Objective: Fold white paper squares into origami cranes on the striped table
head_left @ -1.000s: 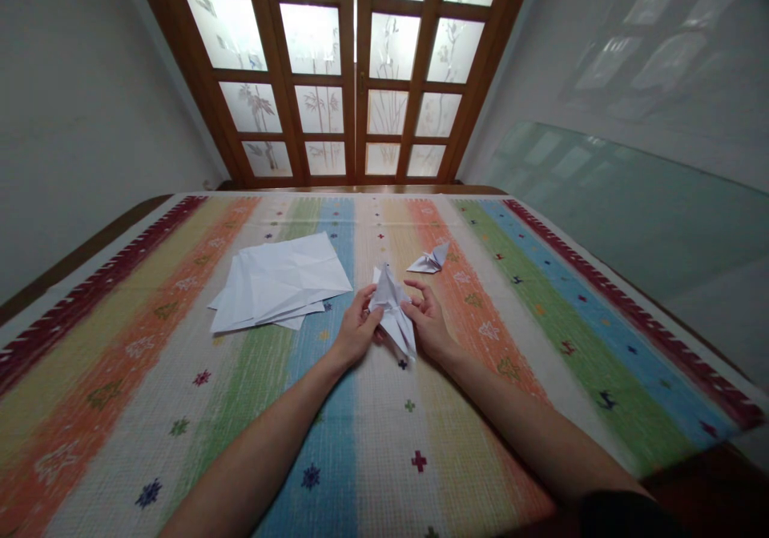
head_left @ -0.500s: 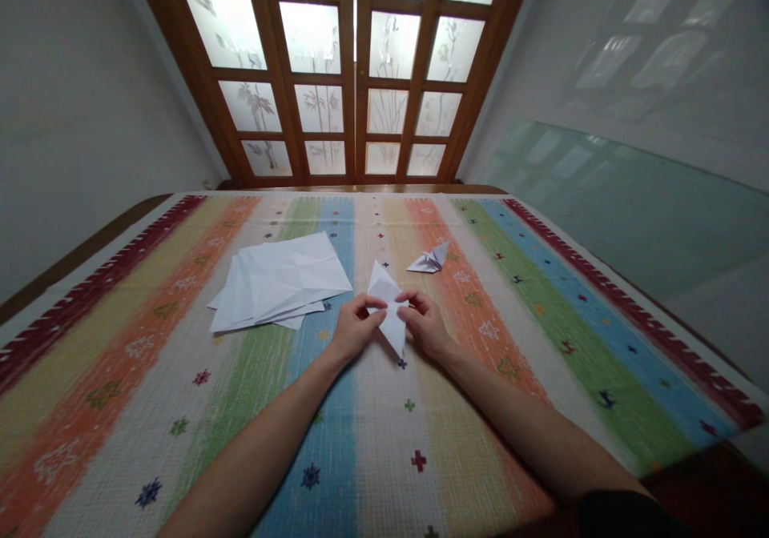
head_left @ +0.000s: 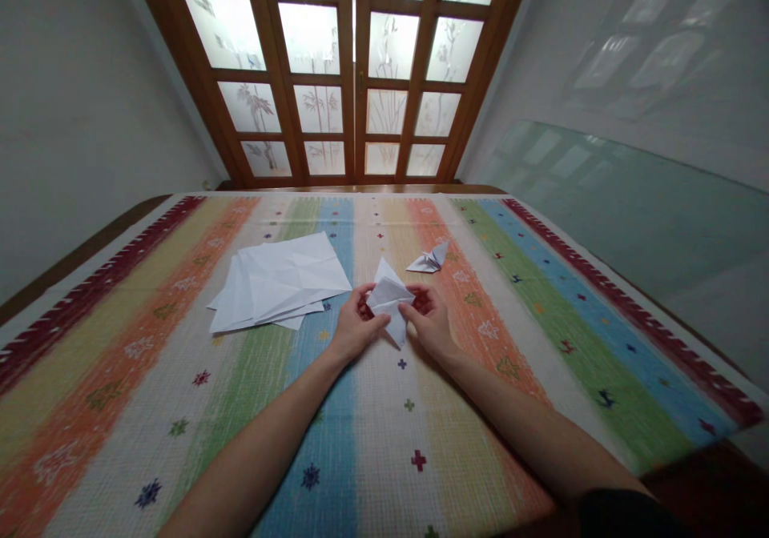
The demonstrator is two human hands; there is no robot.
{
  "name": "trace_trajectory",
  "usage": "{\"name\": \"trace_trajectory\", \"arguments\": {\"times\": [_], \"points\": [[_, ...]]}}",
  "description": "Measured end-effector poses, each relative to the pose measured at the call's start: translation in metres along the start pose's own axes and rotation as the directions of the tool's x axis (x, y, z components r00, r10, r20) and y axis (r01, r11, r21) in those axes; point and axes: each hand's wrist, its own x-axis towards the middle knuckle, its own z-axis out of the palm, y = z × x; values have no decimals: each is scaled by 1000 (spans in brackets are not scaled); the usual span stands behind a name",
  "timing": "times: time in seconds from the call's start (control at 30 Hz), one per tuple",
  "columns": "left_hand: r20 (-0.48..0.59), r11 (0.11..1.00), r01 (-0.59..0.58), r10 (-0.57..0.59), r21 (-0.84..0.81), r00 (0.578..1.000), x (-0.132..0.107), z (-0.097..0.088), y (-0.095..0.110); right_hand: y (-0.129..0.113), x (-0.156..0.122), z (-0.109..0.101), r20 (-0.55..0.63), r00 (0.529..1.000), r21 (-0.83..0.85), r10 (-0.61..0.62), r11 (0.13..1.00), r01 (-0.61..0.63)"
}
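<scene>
A small piece of folded white paper (head_left: 390, 296), pointed at top and bottom, is held up between my two hands over the table. My left hand (head_left: 356, 322) grips its left edge, thumb in front and fingers curled behind. On the opposite edge, my right hand (head_left: 431, 320) pinches it the same way, its thumb pressing on the front face. The fingertips behind the paper are partly hidden. Just beyond my right hand lies a finished-looking folded paper crane (head_left: 428, 261).
A loose stack of creased white paper sheets (head_left: 279, 278) lies left of my hands. Under everything spreads a striped tablecloth (head_left: 240, 434) with small printed figures. Wooden doors with frosted panes (head_left: 318, 114) stand past the table's far edge, and a glass panel (head_left: 625, 210) leans at the right.
The paper between my hands now shows a wider, diamond-shaped upper layer. My fingers have shifted behind it, while both thumbs stay in front. The stack and the crane have not moved.
</scene>
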Motion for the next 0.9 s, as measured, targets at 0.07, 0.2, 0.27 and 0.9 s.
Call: {"name": "trace_trajectory", "arguments": {"times": [0.07, 0.2, 0.27, 0.9], "points": [[24, 999, 30, -31, 27, 999, 0, -1, 0, 0, 0, 0, -22, 1000, -14, -19, 1000, 19], [29, 990, 24, -29, 142, 999, -1, -1, 1, 3, 0, 0, -45, 998, -37, -32, 999, 30], [-25, 975, -19, 25, 224, 999, -1, 0, 2, 4, 0, -1, -49, 998, -42, -36, 999, 34], [-75, 992, -112, 117, 61, 990, -2, 1, -4, 2, -1, 1, 164, 969, 85, 186, 976, -202]]}}
